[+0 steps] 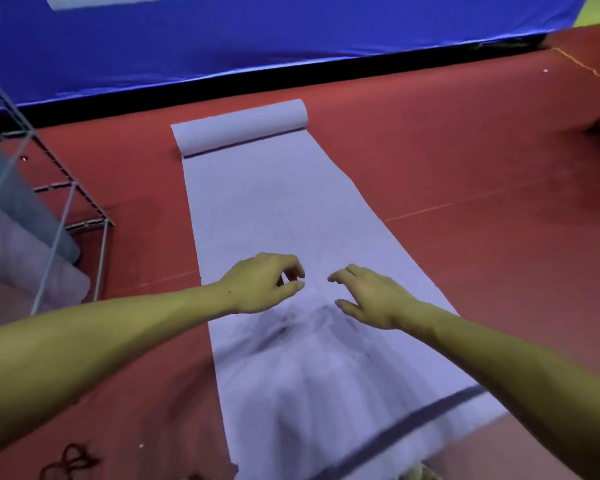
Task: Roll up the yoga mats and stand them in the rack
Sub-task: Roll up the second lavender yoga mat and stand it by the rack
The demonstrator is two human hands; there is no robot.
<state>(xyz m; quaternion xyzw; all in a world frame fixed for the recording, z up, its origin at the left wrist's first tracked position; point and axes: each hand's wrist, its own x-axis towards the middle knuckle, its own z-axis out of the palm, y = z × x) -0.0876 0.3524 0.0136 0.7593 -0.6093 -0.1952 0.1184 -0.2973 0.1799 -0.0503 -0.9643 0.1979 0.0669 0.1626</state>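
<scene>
The near end of the lilac yoga mat (326,209) lies lowest in the head view, blurred, with a dark stripe (413,424) crossing it close to the near edge. From there the mat runs away from the person, its long axis pointing ahead and a little to the left across the red floor (465,150).

Just beyond that near end, both hands hover over the middle of the mat's width. The left hand (264,282) has its fingers curled loosely with thumb and fingertips close together, yet nothing shows between them, so it appears to hold nothing. The right hand (368,299) is spread and relaxed, palm down, also grasping nothing. Whether either touches the surface I cannot tell. They sit near each other, about level, so neither is clearly the nearer one.

The part that matters lies straight ahead of the hands: the far end is already curled into a roll (243,128), its axis crosswise to the mat and well apart from both hands. Rolling, I judge, can proceed either from that far roll or from the near edge below the wrists.

To the left, beside the mat's left edge, stands a wire rack (77,199) with rolled mats (21,244) leaning in it.

Farthest off, a blue banner (291,39) bounds the floor; white lettering at its top is cut off and unreadable.
</scene>
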